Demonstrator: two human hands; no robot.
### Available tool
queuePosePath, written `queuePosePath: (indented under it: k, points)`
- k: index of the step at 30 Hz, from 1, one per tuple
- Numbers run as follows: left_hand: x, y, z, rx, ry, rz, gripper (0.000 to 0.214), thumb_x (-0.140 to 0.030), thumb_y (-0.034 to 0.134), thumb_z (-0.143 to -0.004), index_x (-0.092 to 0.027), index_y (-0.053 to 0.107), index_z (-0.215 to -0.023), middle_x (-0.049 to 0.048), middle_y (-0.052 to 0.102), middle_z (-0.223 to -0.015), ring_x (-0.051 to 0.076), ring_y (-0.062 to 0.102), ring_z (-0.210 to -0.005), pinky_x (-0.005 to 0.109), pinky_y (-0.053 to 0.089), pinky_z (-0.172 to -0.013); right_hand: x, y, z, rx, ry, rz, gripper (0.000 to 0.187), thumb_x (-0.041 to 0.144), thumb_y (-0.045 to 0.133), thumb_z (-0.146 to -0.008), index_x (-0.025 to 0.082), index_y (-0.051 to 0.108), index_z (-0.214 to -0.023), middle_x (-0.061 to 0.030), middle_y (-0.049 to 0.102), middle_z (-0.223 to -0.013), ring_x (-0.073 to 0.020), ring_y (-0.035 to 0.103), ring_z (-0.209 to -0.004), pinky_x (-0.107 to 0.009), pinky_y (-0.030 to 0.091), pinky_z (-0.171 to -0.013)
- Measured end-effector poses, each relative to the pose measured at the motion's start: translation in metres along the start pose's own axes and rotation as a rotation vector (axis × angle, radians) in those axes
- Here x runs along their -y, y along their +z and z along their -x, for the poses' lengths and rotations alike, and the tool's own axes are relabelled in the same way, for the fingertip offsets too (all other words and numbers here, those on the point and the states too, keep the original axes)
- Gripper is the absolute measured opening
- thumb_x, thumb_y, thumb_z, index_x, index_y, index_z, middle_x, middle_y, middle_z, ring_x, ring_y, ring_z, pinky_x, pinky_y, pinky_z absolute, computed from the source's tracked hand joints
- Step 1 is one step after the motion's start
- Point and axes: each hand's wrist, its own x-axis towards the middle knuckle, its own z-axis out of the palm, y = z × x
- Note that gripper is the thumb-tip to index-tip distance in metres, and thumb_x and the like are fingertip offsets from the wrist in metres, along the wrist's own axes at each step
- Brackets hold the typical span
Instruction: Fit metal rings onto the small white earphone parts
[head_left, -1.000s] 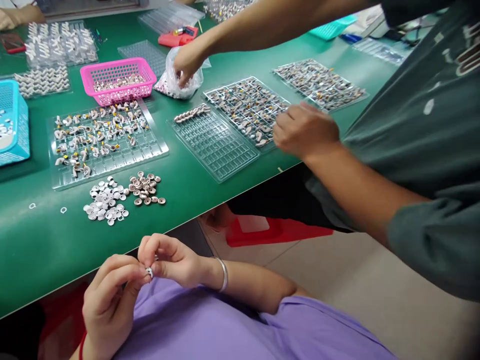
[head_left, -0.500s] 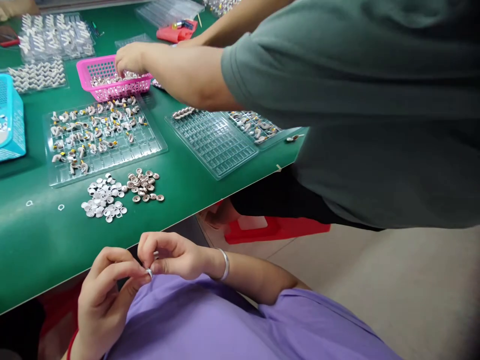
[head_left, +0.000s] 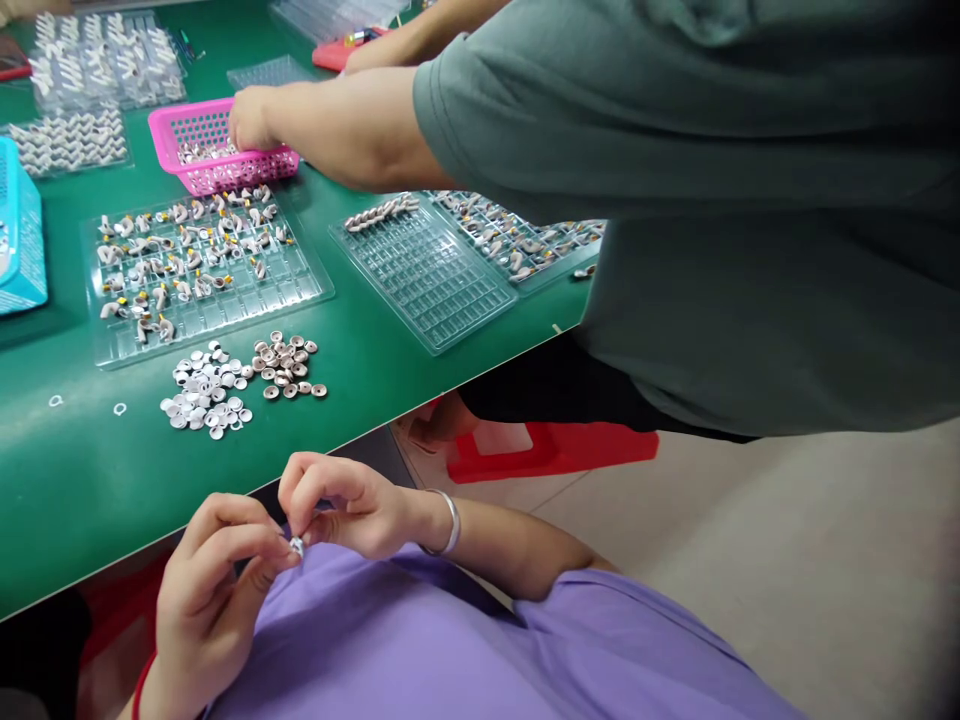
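My left hand (head_left: 214, 590) has its thumb and fingertips pinched on a small whitish-silver part (head_left: 297, 547) in front of my lap. From the other side, my right hand (head_left: 349, 505) pinches the same part. It is too small and too covered by fingertips to tell its exact kind. Beyond the hands on the green table lie a pile of small white cup-shaped discs (head_left: 202, 395) and a smaller pile of brownish cup-shaped discs (head_left: 283, 365).
A co-worker's hand (head_left: 255, 118) reaches into a pink basket (head_left: 169, 130) of small parts. Clear plastic trays (head_left: 292, 280) hold curved grey pieces with yellow bits. A blue basket (head_left: 30, 240) stands at the left. Two white rings lie near the table's front edge.
The co-worker's arm and torso have shifted a little left and up in view, showing more of the right-hand trays. My hands stay pinched together, with the small part slightly turned.
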Motion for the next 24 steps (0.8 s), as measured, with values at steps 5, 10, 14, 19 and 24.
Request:
queuePosePath:
  k: [5,10,14,19,24]
  points:
    - [0.004,-0.004,0.003,0.094,0.026,0.009,0.021,-0.002,0.059,-0.088,-0.022,0.065,-0.088,0.0015,0.060,-0.084,0.013,0.063,-0.075,0.022,0.053,-0.065,0.000,0.001,0.002,-0.120,0.003,-0.006,0.016,0.032,0.062,-0.098,0.020,0.055,-0.090,-0.0014,0.050,-0.085,-0.0115,0.052,-0.076,-0.027,0.046,-0.071]
    - [0.005,-0.005,0.003,0.105,-0.015,-0.005,0.011,-0.014,0.060,-0.092,-0.022,0.067,-0.089,0.0021,0.063,-0.081,0.015,0.063,-0.072,0.024,0.053,-0.063,-0.003,0.003,0.002,-0.160,0.045,-0.110,0.019,0.036,0.065,-0.096,0.021,0.054,-0.092,-0.0008,0.049,-0.086,-0.0109,0.050,-0.073,-0.026,0.046,-0.068]
    - [0.001,-0.002,-0.001,-0.106,-0.042,-0.033,0.010,-0.013,0.071,-0.086,-0.022,0.069,-0.089,-0.0005,0.063,-0.080,0.012,0.060,-0.068,0.022,0.049,-0.057,-0.008,0.006,0.003,-0.133,0.066,-0.259,0.018,0.032,0.067,-0.095,0.020,0.054,-0.091,0.0005,0.049,-0.085,-0.0084,0.051,-0.070,-0.024,0.045,-0.066]
    - [-0.002,-0.001,-0.003,-0.079,0.080,-0.090,0.024,-0.006,0.072,-0.083,-0.024,0.074,-0.099,-0.0009,0.064,-0.082,0.011,0.062,-0.069,0.021,0.051,-0.058,-0.012,0.008,0.005,-0.139,0.143,-0.336,0.024,0.037,0.069,-0.093,0.019,0.055,-0.090,0.0014,0.051,-0.083,-0.0079,0.052,-0.069,-0.023,0.045,-0.066]
    - [-0.001,0.001,-0.004,-0.055,-0.003,-0.025,0.021,-0.010,0.072,-0.084,-0.026,0.075,-0.097,-0.0006,0.065,-0.081,0.011,0.063,-0.067,0.020,0.051,-0.054,-0.012,0.009,0.004,-0.141,0.171,-0.331,0.028,0.041,0.072,-0.091,0.018,0.055,-0.086,0.0015,0.052,-0.081,-0.0083,0.052,-0.070,-0.023,0.045,-0.067]
